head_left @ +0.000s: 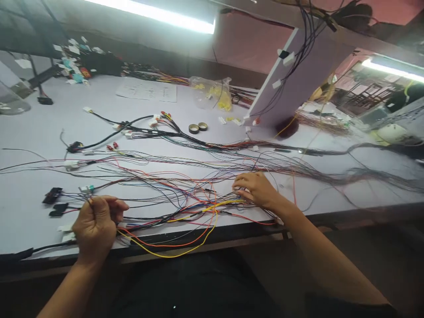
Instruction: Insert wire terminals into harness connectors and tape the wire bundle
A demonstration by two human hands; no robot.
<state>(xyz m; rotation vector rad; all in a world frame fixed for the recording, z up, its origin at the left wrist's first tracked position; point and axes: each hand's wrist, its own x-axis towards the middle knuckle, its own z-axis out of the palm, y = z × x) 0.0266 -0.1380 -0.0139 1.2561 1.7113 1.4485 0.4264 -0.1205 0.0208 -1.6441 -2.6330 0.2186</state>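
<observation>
My left hand (96, 221) is closed in a pinch at the left end of the wires, with a thin wire tip showing above thumb and forefinger. Beneath it, yellow and orange wires (185, 252) loop toward the table's front edge. My right hand (256, 190) has its fingers curled on the wire bundle (198, 210) further right; the fingertips partly hide what they grip. Near my left hand lie black connectors (53, 195) and a small teal-and-white connector (88, 189). Many loose thin wires run across the table between both hands.
Behind the loose wires lies a taped black wire harness (165, 131). Two tape rolls (194, 128), a bag of yellow parts (213, 93) and a printed sheet (149, 90) lie further back. A white upright panel (281, 79) with hanging cables stands at the right.
</observation>
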